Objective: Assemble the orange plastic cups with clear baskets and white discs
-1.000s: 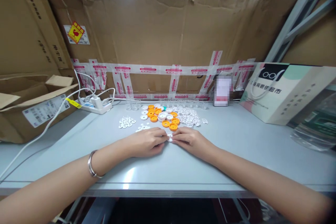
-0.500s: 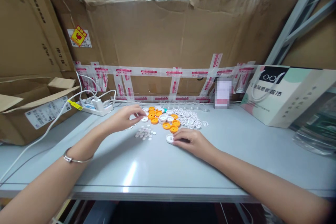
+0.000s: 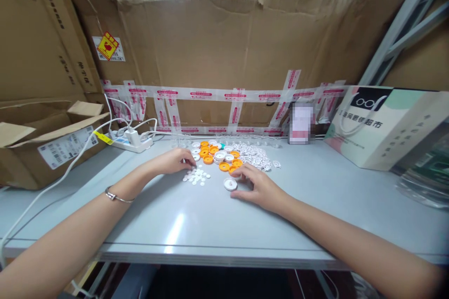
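**Two hands down beside a heap of caps**

In the middle of the grey desk point(image 3: 210, 224) lies a heap of orange and white round plastic caps point(image 3: 218, 154), and everything else sits around it.

The person's left hand point(image 3: 173, 161) rests on the desk just left of the heap. Its fingers are curled and their tips are down at the far edge of a scatter of small white flat discs point(image 3: 196, 177), which lies in front of the heap on its left side. I cannot tell whether the fingertips pinch a disc. A thin silver bangle point(image 3: 117, 196) circles that wrist.

The right hand point(image 3: 257, 187) lies in front of the heap on its right side, fingers spread and arched, gripping nothing. A single round white plastic cap point(image 3: 230, 184) sits flat on the desk just in front of the heap, right beside the thumb and forefinger. I cannot tell whether they touch it.

Touching the heap on its right is a pile of tiny white ring pieces point(image 3: 255, 155). A white power strip point(image 3: 131, 142) lies well to the left. Behind the heap stands a brown cardboard wall point(image 3: 228, 51), and a white paper carrier bag point(image 3: 382, 124) is far to the right.
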Demonstrator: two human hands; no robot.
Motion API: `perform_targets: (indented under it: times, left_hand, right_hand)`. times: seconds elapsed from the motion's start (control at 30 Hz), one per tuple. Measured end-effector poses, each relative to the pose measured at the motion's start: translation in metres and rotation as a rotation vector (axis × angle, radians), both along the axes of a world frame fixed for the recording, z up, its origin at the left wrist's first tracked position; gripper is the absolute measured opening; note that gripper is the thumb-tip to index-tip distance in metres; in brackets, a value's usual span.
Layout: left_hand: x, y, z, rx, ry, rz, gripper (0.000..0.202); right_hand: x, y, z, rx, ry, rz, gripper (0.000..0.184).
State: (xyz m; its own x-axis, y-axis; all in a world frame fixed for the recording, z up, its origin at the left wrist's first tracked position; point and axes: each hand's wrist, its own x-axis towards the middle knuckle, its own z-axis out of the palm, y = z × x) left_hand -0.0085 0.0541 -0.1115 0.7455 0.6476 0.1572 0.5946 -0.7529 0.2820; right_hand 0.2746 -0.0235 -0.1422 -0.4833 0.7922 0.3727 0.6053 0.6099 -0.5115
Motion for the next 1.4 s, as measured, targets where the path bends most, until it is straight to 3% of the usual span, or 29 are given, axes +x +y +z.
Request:
perform_targets:
  times: [0.47, 0.63, 0.87, 1.03, 1.1, 1.2, 1.3, 1.4]
  left_hand:
    - [0.003, 0.011, -0.005, -0.007, 0.061, 0.056, 0.017]
    - [0.009, 0.010, -0.004, 0.060, 0.112, 0.093, 0.017]
    - [0.014, 0.008, -0.009, 0.156, 0.125, 0.141, 0.017]
    - [0.018, 0.001, -0.007, 0.226, 0.015, 0.153, 0.013]
    - [0.026, -0.009, -0.005, 0.267, -0.119, 0.114, 0.011]
    - [0.046, -0.028, -0.006, 0.315, -0.293, -0.068, 0.010]
    - [0.065, -0.041, -0.013, 0.373, -0.249, -0.233, 0.013]
    - [0.073, -0.045, -0.022, 0.448, -0.151, -0.277, 0.015]
  right_hand:
    - [-0.002, 0.002, -0.005, -0.068, 0.003, 0.022, 0.025]
    - [-0.001, 0.004, -0.004, -0.082, 0.001, -0.013, 0.021]
    - [-0.002, 0.004, -0.003, -0.047, 0.011, 0.024, 0.038]
    - [-0.003, 0.006, -0.004, -0.095, 0.041, 0.007, 0.027]
    - [-0.004, 0.007, -0.005, -0.101, 0.046, -0.014, 0.025]
    - [-0.004, 0.009, -0.007, -0.097, 0.047, -0.025, 0.024]
    - [-0.004, 0.011, -0.008, -0.093, 0.049, -0.036, 0.023]
    - [-0.003, 0.012, -0.009, -0.100, 0.056, -0.035, 0.025]
